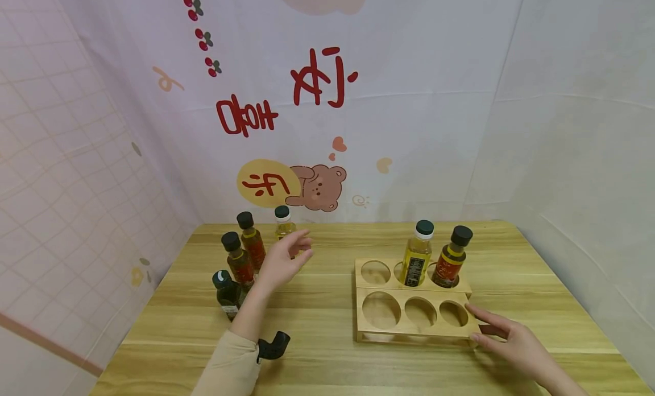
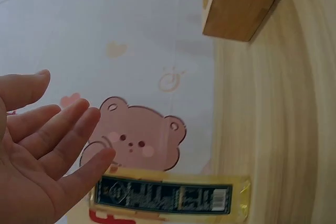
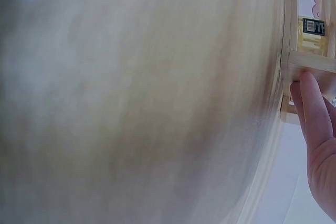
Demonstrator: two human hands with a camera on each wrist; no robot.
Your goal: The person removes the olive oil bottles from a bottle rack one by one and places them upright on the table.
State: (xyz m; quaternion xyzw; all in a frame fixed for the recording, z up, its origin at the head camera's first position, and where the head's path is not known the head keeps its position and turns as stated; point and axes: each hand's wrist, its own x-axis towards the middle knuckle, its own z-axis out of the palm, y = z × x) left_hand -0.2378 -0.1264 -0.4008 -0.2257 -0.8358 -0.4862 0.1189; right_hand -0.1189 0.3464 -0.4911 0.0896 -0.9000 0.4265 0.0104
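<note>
My left hand (image 1: pixel 283 260) reaches over the table with fingers spread loosely and nothing in them. Just behind it stands a clear bottle of yellow oil (image 1: pixel 282 214) with a dark green cap; the left wrist view shows the same oil bottle's dark label (image 2: pixel 163 196) beside the fingers. My right hand (image 1: pixel 514 345) touches the right end of a two-tier wooden bottle rack (image 1: pixel 414 293), its fingers extended against the end panel (image 3: pixel 315 77). In the rack's back row sit a yellow oil bottle (image 1: pixel 417 256) and a dark sauce bottle (image 1: pixel 451 259) with a red label.
On the left, two dark bottles with red labels, one nearer (image 1: pixel 240 265) and one farther (image 1: pixel 253 245), stand beside a short green-capped bottle (image 1: pixel 227 293). A black strap mount (image 1: pixel 273 346) sits on the left wrist. Printed cloth (image 1: pixel 435 128) hangs behind the wooden table (image 1: pixel 317 350).
</note>
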